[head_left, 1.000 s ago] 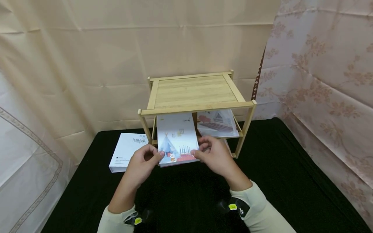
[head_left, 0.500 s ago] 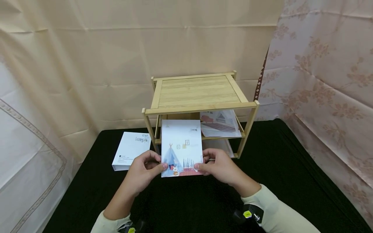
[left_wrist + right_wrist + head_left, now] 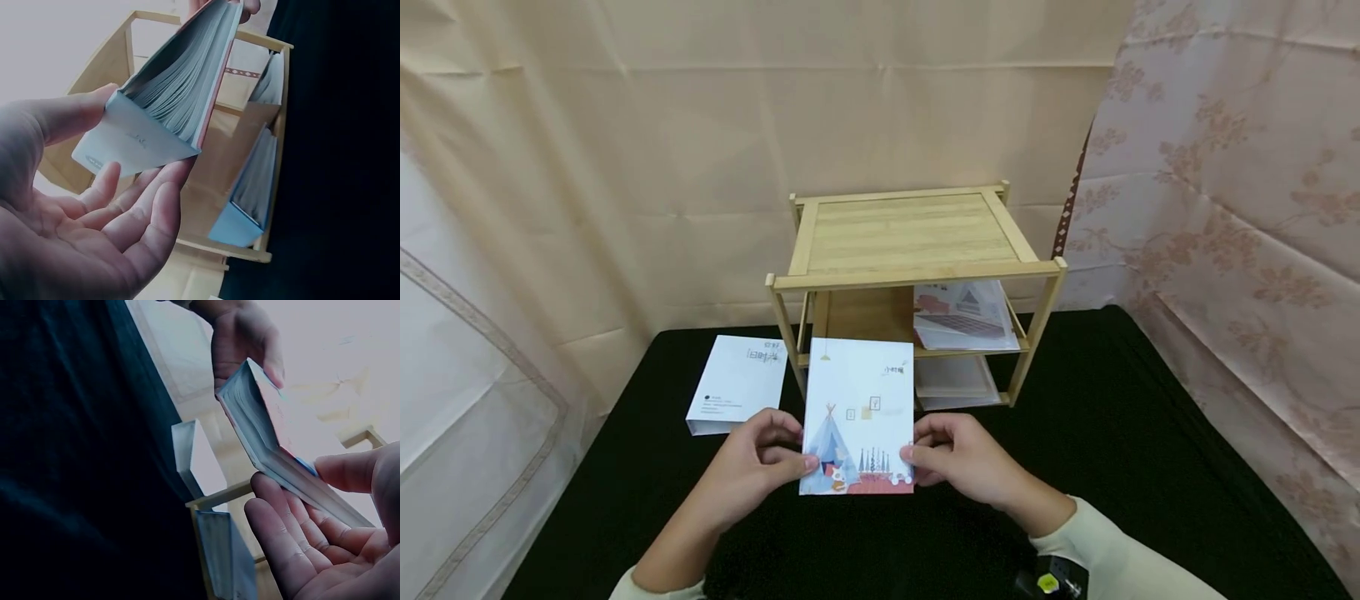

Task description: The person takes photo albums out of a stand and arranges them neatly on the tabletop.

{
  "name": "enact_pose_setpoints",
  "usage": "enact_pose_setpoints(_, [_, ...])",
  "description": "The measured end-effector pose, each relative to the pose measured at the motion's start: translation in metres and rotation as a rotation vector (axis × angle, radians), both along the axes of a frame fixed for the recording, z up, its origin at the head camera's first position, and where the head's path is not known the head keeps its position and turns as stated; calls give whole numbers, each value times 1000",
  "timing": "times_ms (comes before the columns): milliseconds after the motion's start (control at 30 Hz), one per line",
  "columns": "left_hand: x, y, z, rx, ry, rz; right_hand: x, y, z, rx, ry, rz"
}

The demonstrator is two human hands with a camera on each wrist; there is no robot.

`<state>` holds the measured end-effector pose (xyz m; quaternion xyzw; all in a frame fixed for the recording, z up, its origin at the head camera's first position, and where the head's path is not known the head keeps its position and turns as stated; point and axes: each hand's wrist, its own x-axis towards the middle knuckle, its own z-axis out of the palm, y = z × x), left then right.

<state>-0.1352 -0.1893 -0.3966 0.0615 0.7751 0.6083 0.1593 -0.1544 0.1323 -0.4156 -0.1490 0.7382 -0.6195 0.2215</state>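
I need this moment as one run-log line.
left hand: grips tent-cover book, left edge | right hand: grips same book, right edge | wooden rack: behind it | white book: left of rack

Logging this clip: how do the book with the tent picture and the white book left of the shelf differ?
Pose: the tent book is held by the left hand and right hand; the white book lies on the black cloth.

Look: the tent book's cover shows a colourful printed scene; the white book's shows only small dark markings.

Shared: both have mostly white covers with writing near the upper right.
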Motion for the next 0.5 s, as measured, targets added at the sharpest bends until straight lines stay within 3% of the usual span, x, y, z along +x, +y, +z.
enact_pose_setpoints(267, [8, -18, -11, -15, -89, -83, 10, -13, -19, -26, -16, 38])
enact_pose_setpoints(500, [5, -41, -21, -38, -159, -158, 12, -31, -34, -18, -78, 63])
